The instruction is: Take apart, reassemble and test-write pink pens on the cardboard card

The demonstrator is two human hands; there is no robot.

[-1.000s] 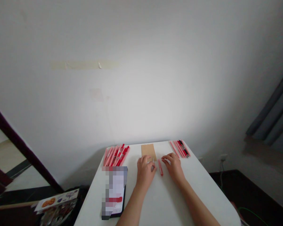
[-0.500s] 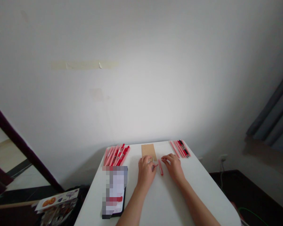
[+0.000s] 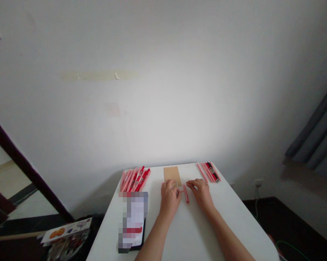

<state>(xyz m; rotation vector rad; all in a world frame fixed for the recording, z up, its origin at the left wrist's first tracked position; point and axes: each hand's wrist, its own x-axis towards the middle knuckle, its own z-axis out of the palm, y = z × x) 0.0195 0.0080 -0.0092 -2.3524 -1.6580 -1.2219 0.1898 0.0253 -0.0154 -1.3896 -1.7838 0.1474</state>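
Observation:
My left hand (image 3: 170, 195) is closed near the lower edge of a brown card (image 3: 172, 174). A thin pinkish piece shows at its fingertips, mostly hidden, and its kind is unclear. Just right of those fingers, a short pink and red pen piece (image 3: 186, 194) lies on the white table (image 3: 183, 232). Beyond it my right hand (image 3: 200, 192) has thumb and fingers pinched together. Whatever may be between them is too small to make out.
Several pink and red pens (image 3: 134, 179) lie in a pile at the back left. Several pink, red and black pens (image 3: 209, 172) are lined up at the back right. A phone (image 3: 133, 223), partly blurred out, rests at the left edge. A wall (image 3: 166, 90) stands behind.
My left fingers have shifted slightly, and the pinkish piece at them shows less. My right hand and the pen piece on the table have hardly moved.

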